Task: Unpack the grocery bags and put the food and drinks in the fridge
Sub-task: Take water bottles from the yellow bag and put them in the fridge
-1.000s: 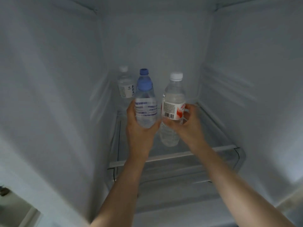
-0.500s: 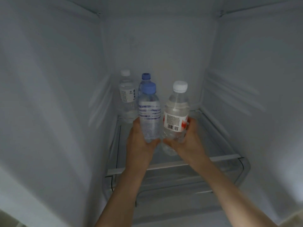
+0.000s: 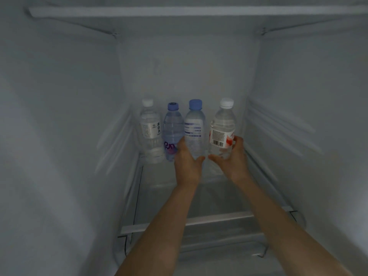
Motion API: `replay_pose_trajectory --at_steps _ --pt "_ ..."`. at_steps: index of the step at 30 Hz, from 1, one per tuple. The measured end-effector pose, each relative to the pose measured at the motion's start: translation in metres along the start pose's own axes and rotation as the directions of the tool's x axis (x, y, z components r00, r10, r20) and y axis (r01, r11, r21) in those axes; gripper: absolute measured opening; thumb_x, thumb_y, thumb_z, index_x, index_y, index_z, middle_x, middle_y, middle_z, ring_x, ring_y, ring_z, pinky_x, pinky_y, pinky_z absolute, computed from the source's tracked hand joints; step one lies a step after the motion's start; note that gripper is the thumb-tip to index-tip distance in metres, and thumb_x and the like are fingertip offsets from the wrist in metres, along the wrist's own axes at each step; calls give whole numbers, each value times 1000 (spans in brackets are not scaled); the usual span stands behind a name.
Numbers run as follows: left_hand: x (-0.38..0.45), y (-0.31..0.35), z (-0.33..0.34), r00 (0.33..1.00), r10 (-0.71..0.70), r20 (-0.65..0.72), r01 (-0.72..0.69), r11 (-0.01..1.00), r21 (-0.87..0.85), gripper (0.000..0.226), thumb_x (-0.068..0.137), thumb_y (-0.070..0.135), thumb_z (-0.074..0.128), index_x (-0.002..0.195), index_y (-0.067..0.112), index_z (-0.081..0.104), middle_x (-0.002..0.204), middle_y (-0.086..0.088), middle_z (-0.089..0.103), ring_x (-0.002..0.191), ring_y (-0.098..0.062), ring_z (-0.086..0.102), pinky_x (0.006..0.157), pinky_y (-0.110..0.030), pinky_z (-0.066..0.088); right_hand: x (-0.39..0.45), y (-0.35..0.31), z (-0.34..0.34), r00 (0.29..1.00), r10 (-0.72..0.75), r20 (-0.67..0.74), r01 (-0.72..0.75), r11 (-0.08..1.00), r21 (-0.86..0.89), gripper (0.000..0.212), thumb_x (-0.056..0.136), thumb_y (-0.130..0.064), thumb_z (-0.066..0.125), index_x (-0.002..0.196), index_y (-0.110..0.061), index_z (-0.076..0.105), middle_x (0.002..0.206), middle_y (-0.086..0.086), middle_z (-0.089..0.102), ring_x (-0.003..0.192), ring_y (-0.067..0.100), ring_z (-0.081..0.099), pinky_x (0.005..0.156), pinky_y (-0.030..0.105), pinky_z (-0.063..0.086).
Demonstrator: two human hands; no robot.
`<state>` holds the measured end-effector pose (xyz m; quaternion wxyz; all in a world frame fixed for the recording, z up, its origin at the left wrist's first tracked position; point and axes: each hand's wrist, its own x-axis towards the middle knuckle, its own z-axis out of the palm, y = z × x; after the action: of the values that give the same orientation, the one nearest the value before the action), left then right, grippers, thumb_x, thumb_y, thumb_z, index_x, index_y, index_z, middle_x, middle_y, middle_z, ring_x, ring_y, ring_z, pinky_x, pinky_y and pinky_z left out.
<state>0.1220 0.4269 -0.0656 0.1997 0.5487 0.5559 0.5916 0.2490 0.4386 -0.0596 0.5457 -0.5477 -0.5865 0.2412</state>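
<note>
Glass, clear with a pale front rim, forms the fridge shelf both bare forearms reach over. Farther in, the left hand curls round the lower body of a clear plastic water bottle with a blue cap and white-blue label. Just beside it, the right hand grips a clear plastic bottle with a white cap and red-white barcode label. Both bottles stand upright near the back. Beyond, left of them, a blue-capped bottle with purple lettering and a white-capped bottle with a grey label stand by the white back wall.
</note>
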Motion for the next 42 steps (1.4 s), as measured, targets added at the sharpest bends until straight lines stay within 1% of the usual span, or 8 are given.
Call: replay_pose_trajectory --at_steps 2,10,15,20,27,33,38,42 --pt "9 -4 12 1000 -22 -2 22 1000 -11 76 74 -3 77 140 12 41 130 -7 58 119 -18 56 101 -26 45 11 2 1 1000 5 -19 -5 1000 -5 78 66 -14 86 126 -10 36 116 4 58 100 18 58 83 30 47" --pt "31 -21 47 997 18 -73 -12 997 81 79 77 -2 75 144 9 34 138 -15 51 128 -28 50 106 -45 43 39 7 15 998 29 -63 -28 1000 4 75 69 -13 84 125 -8 35 118 7 55 101 15 54 81 21 41" --pt "36 -18 57 994 24 -108 -6 987 162 79 78 -3 74 144 3 31 142 -20 46 132 -30 45 110 -42 39 46 8 19 998 24 -59 -26 999 -27 78 68 -10 83 128 -3 33 125 13 53 110 23 55 83 22 40" --pt "47 -18 62 989 33 -141 -8 984 180 62 79 -6 71 134 -2 40 131 -20 52 125 -30 50 107 -28 38 49 12 14 1000 16 8 -16 998 -60 77 73 -4 74 133 -2 27 126 12 52 110 24 56 81 26 45" --pt "43 -13 59 992 4 -126 33 958 285 79 78 -2 75 143 -5 30 139 -25 46 131 -34 45 109 -33 36 46 17 22 998 18 -61 -21 999 -44 78 74 -7 78 135 -7 30 132 15 47 118 25 51 91 25 42" --pt "30 -11 50 991 -107 -84 133 902 411 39 91 0 59 127 -7 46 121 -24 60 111 -33 61 89 -33 49 42 13 25 996 24 -84 -30 998 -59 78 76 -6 77 137 -8 29 130 16 43 113 25 50 86 24 39" --pt "6 -13 32 997 -76 -1 70 912 404 32 89 -6 54 120 -4 55 113 -20 63 102 -31 63 81 -35 52 39 17 20 997 74 -17 -75 990 -119 79 78 -8 75 140 -3 27 136 19 39 120 29 47 89 22 34" --pt "-16 -3 10 998 -47 45 27 931 365 29 92 4 54 122 3 57 114 -14 64 100 -30 62 85 -39 52 32 21 8 987 160 24 -154 977 -148 71 86 -13 67 143 -3 26 140 18 41 122 28 47 88 20 35"
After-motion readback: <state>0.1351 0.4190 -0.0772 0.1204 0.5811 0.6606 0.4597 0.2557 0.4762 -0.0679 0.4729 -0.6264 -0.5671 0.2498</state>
